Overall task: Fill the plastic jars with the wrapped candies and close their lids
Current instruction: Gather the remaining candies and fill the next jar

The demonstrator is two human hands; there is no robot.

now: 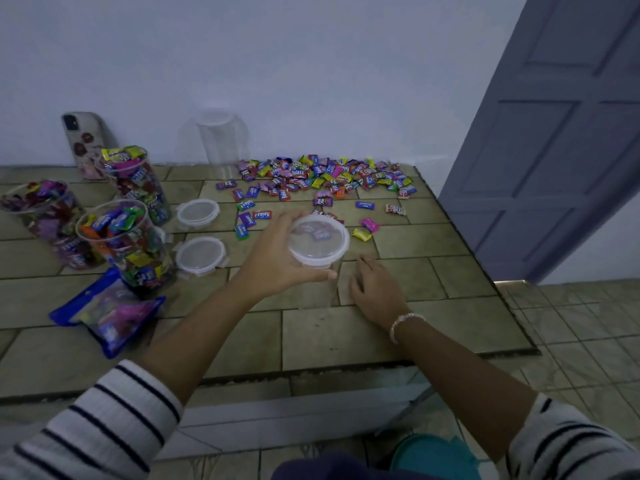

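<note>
- My left hand (277, 258) grips the lidded jar (317, 258); jar upright, long axis vertical, lid (318, 239) facing up.
- My right hand (375, 289) lies open, flat on table (346, 334).

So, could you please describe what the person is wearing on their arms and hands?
Both arms have white sleeves with thin dark stripes, pushed up so the forearms are bare: left sleeve, right sleeve. The right wrist carries a bracelet of small pale beads. The left hand and right hand are bare, with no gloves; no rings are discernible.

Clear plastic jar (317, 268), glossy candy wrappers (322, 176), matt tiled tabletop (346, 330).
</note>
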